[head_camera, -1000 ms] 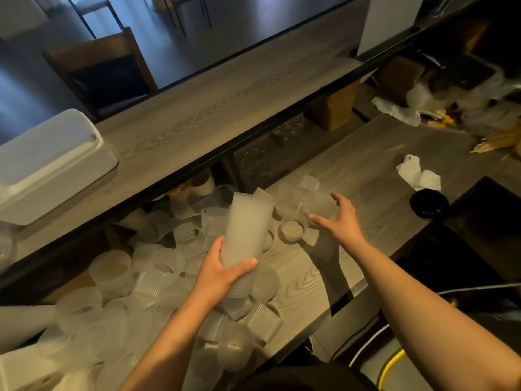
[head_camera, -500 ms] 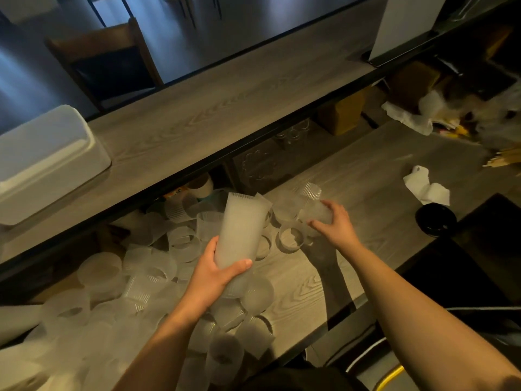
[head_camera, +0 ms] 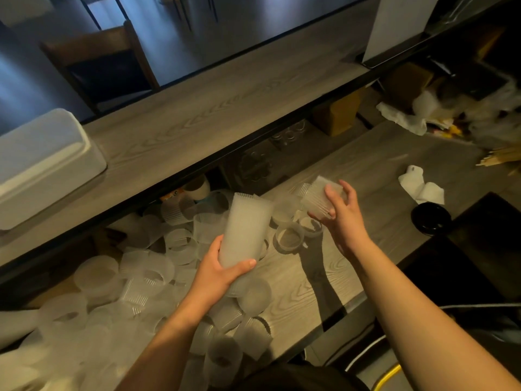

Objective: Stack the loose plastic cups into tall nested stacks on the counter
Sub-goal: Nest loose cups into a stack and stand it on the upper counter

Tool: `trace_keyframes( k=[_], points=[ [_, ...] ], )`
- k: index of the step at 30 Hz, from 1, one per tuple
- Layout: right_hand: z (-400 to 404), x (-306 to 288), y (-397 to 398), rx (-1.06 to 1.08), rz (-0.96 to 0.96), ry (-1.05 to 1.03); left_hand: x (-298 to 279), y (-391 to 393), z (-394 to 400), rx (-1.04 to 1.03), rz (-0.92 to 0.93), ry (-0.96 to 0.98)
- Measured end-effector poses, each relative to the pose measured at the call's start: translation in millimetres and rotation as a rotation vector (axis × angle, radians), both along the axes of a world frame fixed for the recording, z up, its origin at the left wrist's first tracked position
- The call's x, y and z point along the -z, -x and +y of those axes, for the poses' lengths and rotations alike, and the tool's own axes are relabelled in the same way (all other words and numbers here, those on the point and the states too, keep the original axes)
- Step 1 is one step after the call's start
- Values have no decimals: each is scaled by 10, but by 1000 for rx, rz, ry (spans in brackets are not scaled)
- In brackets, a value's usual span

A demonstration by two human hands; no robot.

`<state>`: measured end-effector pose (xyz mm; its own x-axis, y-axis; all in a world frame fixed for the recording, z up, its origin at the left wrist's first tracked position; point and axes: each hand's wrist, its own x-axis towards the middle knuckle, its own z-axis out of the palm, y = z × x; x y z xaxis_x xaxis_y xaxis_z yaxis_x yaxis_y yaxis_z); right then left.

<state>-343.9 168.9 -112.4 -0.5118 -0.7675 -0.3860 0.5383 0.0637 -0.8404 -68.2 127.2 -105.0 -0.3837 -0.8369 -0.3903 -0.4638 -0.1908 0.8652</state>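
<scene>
My left hand (head_camera: pixel 220 270) grips the lower end of a tall nested stack of frosted plastic cups (head_camera: pixel 245 227), held upright and slightly tilted above the counter. My right hand (head_camera: pixel 342 214) holds a single ribbed frosted cup (head_camera: pixel 317 197) lifted off the counter, to the right of the stack's open top. Several loose cups (head_camera: pixel 141 275) lie scattered on the wooden counter (head_camera: pixel 310 283) to the left and below my hands, some upright, some on their sides. Two more cups (head_camera: pixel 290 238) stand just under my right hand.
A raised wooden shelf (head_camera: pixel 214 114) runs across above the counter, with a white box (head_camera: pixel 42 162) on its left. A crumpled white tissue (head_camera: pixel 421 186) and a black round lid (head_camera: pixel 431 217) lie at the right. Clutter fills the far right corner.
My right hand took hold of a loose cup on the counter and lifted it up toward the stack. The left hand kept the stack nearly still.
</scene>
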Motion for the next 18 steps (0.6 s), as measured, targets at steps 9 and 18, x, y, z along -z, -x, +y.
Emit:
trace_keyframes(
  k=[9,18],
  points=[
    [-116,-231,-164,-138,41,56,-49,-35,-12,19,-29,36],
    [-163,-432,-340,-260,263,42,-75,-85,-12,123,-108,114]
  ],
)
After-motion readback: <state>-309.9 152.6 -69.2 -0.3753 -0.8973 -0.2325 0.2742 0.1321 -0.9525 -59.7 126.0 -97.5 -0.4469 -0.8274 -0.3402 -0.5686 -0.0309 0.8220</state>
